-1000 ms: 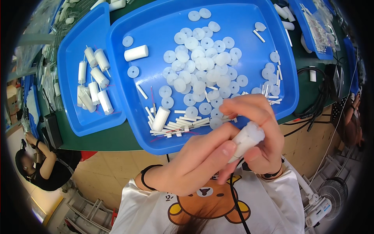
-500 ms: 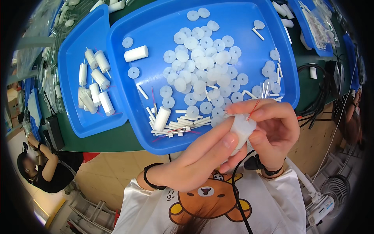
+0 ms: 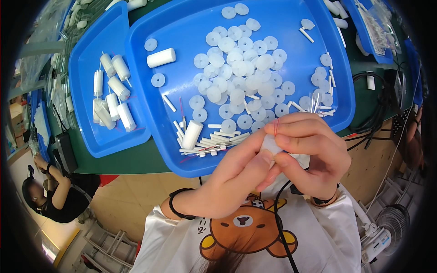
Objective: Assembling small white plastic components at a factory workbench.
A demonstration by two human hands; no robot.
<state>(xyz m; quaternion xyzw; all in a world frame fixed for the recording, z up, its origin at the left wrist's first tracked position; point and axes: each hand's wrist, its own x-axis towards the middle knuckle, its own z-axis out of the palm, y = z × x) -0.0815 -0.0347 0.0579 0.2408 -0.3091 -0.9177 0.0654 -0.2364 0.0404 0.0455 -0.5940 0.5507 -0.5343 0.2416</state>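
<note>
White plastic roller (image 3: 271, 144) pinched between my left hand (image 3: 232, 179) and right hand (image 3: 314, 157), thin red wire (image 3: 276, 128) poking out of it. Big tray (image 3: 150, 136) bright blue, full of pale white discs (image 3: 241, 68), white sticks (image 3: 214, 141) and white cylinders (image 3: 161, 58). Smaller tray (image 3: 86, 54) same blue, white rollers (image 3: 113, 91) with faint red wires. Table (image 3: 132, 159) dark green. Black band (image 3: 173, 204) on my left wrist. My shirt (image 3: 318, 241) is white with a brown-and-yellow bear print (image 3: 248, 230). Black cable (image 3: 278, 218) over it. Floor (image 3: 132, 191) tan.
</note>
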